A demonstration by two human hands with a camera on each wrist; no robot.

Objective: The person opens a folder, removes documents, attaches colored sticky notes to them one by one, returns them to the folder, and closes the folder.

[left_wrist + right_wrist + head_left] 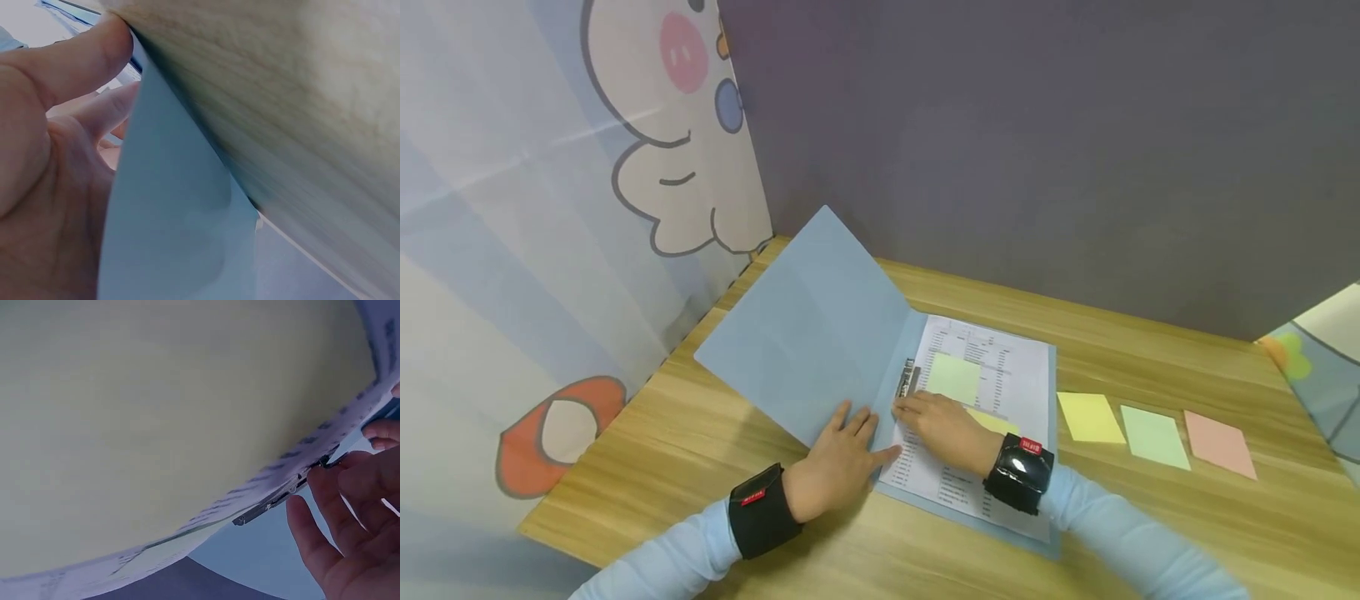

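A light blue folder [820, 333] lies open on the table, its left cover raised at a slant. Printed sheets [1026, 379] lie inside by a metal clip [906, 379] along the spine. Extended fingers of my left hand [835, 467] rest against the cover's inner side, thumb by the spine's lower end. In the left wrist view the cover [169, 187] partly hides that hand. My right hand [943, 425] lies over the sheets, its fingertips touching the clip's lower end. A green sticky note [953, 377] and a yellow one [992, 419], partly covered by this hand, are on the top sheet.
Right of the folder lie yellow [1092, 417], green [1156, 437] and pink [1220, 444] sticky notes in a row on the wooden table [662, 467]. A dark panel [1037, 150] stands behind the table, and a cartoon-printed curtain [527, 250] hangs at the left.
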